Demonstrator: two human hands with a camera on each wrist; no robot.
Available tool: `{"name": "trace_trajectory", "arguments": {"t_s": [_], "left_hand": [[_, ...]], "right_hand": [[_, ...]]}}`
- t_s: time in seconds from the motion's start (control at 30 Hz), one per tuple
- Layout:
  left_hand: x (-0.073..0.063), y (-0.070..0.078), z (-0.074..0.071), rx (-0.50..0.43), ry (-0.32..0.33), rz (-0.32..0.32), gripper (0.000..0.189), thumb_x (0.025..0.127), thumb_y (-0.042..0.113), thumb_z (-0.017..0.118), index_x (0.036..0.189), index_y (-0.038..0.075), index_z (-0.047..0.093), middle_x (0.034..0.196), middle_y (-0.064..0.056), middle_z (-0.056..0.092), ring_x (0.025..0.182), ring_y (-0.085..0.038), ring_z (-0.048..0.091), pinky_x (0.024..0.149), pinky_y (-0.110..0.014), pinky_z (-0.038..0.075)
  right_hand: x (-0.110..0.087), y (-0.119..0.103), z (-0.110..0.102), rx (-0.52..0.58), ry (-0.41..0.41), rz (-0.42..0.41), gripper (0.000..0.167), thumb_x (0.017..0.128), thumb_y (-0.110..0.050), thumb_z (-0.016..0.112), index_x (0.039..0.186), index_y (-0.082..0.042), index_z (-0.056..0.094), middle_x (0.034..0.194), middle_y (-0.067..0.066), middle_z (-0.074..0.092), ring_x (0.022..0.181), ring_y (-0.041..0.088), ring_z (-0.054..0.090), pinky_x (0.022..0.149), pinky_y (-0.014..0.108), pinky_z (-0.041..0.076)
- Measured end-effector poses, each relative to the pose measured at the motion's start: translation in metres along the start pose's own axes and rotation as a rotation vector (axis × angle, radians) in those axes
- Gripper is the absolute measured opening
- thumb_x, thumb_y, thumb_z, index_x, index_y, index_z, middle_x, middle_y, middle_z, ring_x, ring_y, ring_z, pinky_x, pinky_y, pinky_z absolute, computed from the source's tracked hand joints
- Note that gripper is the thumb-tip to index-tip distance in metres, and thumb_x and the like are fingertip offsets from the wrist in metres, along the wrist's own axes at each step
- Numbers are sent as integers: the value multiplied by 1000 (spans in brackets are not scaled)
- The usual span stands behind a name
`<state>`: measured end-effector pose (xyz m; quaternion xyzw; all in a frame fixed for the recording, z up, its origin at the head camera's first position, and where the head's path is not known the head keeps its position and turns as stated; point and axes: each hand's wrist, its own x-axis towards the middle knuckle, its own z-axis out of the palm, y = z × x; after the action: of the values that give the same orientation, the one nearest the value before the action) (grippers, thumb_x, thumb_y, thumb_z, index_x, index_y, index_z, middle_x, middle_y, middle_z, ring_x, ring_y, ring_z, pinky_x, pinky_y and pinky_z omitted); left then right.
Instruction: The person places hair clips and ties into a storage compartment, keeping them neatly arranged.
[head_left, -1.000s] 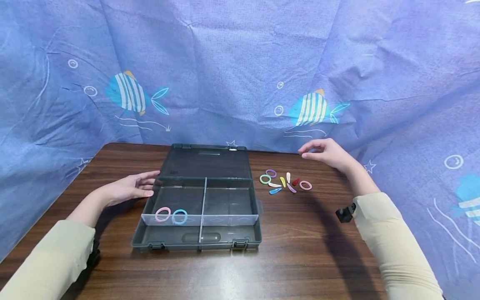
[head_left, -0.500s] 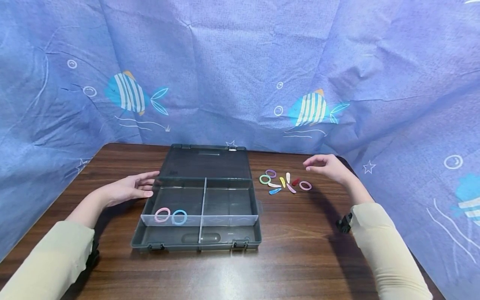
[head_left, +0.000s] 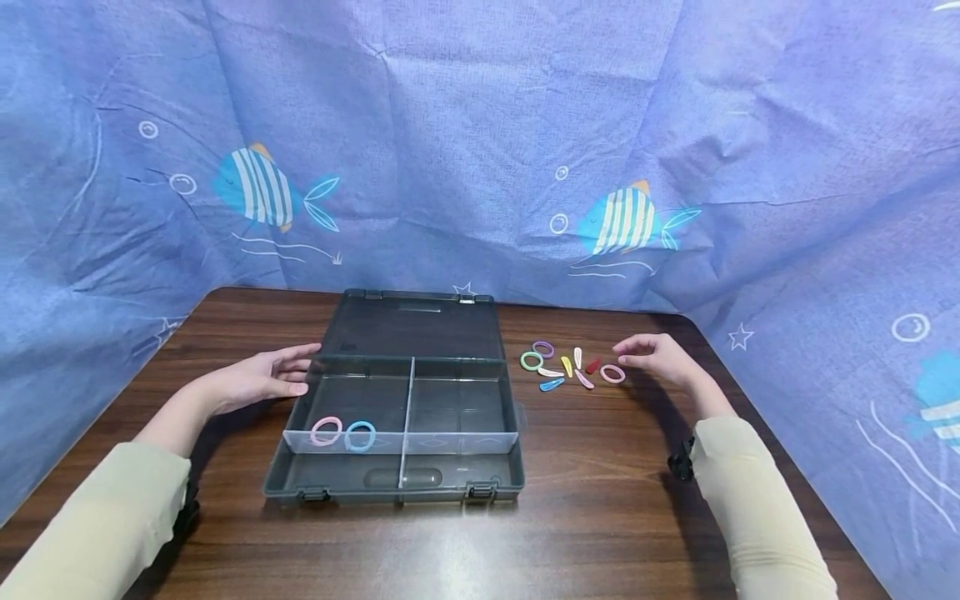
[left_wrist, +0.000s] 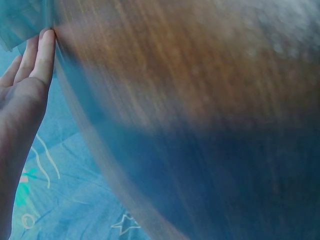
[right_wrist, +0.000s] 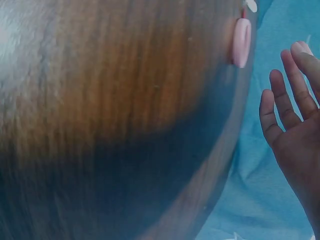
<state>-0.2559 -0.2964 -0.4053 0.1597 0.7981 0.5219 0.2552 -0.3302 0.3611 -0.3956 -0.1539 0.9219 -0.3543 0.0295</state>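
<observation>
My left hand rests its extended fingers against the left side of a dark clear organizer box, which lies with its lid folded back. In the left wrist view those fingers look straight. Inside the box, a pink hair tie and a blue hair tie are in the left part, by the white divider. My right hand hovers above the table with loosely bent fingers and holds nothing. Just left of it lies another pink hair tie, beside a red hair clip.
Near the right hand lie a green hair tie, a purple hair tie and several hair clips, among them a blue clip and a yellow clip. A blue fish-print curtain hangs behind the wooden table.
My right hand has come down from above the table's back edge to beside the loose pink hair tie. The left hand and the box stay where they were.
</observation>
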Motion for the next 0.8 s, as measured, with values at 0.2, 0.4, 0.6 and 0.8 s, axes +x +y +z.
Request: {"name": "trace_trajectory", "arguments": {"t_s": [0.2, 0.4, 0.6, 0.8], "left_hand": [[1, -1, 0, -30, -7, -10, 80, 94, 14, 59, 152, 6, 5, 152, -31, 9, 140, -45, 12, 98, -25, 43], [0, 0, -1, -25, -1, -8, 80, 93, 14, 59, 152, 7, 5, 152, -31, 11, 139, -45, 13, 99, -26, 43], [1, 0, -1, -16, -4, -6, 80, 93, 15, 60, 152, 8, 6, 152, -30, 12, 139, -44, 15, 100, -29, 43], [0, -1, -3, -8, 0, -10, 82, 92, 16, 61, 152, 8, 6, 152, -30, 14, 138, -44, 19, 101, -33, 42]], "right_hand": [[4, 9, 6, 31, -44, 25, 28, 84, -12, 71, 107, 5, 67, 100, 17, 69, 77, 4, 57, 67, 19, 47], [9, 8, 11, 41, -96, 38, 26, 83, -6, 70, 106, 7, 66, 95, 19, 69, 72, 8, 58, 63, 23, 49], [12, 9, 16, 68, -125, 86, 28, 82, -3, 70, 106, 9, 65, 90, 16, 69, 66, 10, 56, 58, 25, 49], [17, 13, 19, 41, -110, 95, 25, 82, -3, 69, 103, 9, 66, 85, 8, 69, 66, 7, 53, 58, 22, 45]]}}
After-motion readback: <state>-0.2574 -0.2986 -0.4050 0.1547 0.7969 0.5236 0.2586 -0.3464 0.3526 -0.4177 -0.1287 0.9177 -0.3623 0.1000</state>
